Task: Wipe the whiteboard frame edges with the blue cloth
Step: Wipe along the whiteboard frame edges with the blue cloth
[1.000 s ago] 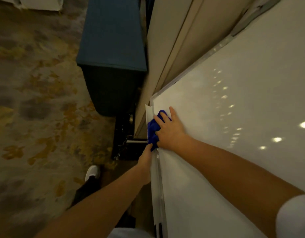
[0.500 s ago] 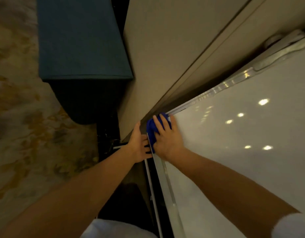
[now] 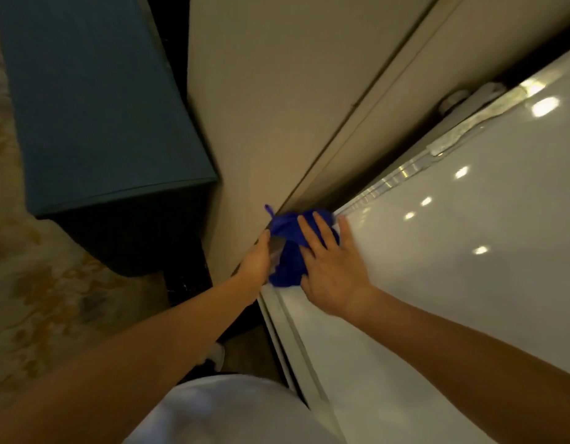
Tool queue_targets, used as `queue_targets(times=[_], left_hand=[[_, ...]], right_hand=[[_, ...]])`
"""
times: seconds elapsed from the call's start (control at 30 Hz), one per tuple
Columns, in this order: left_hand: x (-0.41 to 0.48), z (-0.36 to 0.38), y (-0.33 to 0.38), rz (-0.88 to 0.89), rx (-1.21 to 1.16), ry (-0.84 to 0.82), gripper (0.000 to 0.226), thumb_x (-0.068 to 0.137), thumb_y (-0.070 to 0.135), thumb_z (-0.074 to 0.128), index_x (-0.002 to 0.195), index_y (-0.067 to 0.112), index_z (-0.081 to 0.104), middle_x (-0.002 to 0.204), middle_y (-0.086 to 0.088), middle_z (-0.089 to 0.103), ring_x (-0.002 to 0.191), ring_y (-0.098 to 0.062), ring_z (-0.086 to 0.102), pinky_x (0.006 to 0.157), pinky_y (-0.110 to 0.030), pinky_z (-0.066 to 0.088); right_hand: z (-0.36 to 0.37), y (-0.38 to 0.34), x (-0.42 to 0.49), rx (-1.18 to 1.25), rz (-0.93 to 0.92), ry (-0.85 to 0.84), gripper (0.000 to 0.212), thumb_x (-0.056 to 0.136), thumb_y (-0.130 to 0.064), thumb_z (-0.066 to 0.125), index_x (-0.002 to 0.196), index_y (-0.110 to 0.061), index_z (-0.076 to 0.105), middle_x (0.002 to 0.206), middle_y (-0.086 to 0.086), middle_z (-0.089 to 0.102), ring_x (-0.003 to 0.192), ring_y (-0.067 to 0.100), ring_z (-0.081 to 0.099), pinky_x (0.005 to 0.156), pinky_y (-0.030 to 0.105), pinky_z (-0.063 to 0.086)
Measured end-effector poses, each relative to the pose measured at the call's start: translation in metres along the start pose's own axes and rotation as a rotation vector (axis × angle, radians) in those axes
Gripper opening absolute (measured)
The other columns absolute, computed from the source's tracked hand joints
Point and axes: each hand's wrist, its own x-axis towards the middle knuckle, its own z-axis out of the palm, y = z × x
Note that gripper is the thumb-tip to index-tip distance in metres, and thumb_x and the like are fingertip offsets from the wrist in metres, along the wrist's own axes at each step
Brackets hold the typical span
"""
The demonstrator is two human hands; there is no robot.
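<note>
The right hand (image 3: 333,270) lies flat and spread, fingers (image 3: 312,233) splayed over the bunched blue cloth (image 3: 288,251) and pressing it down onto the corner of the whiteboard (image 3: 453,267); it is not clenched round the cloth but pins it under the palm and fingers, with the thumb side resting on the white surface. The left hand (image 3: 256,261) comes in from the other side of the frame edge (image 3: 277,312), its fingers curled against the outer face of the corner and touching the cloth; whether it actually pinches the fabric I cannot tell, as the fingertips are hidden behind the edge. The cloth sits right at the corner where the side rail meets the rail that runs away along the wall (image 3: 277,107), draped over the rim, with a small tail poking out past the left hand. It looks soft, light and loose, likely to bunch and slide rather than stay folded, so to my eye it is best gathered in a wad under the palm and wrapped over the rim. The frame looks stiff and smooth, probably slippery under fabric. Beyond the corner stands a teal upholstered bench (image 3: 94,100) on patterned carpet (image 3: 27,299)
</note>
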Motion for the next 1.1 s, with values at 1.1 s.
queue_targets(times=[1.1], left_hand=[[-0.081,0.131,0.081,0.936,1.163,-0.482,0.073,0.093,0.051,0.051,0.152,0.031,0.012,0.156,0.003,0.03,0.139,-0.019,0.035,0.113,-0.044,0.039]], right_hand=[[-0.118,0.242,-0.073,-0.055,0.954,0.263,0.068,0.1,-0.057,0.017,0.158,-0.023,0.006,0.166,0.012,-0.011,0.151,0.035,-0.015,0.117,0.059,-0.016]])
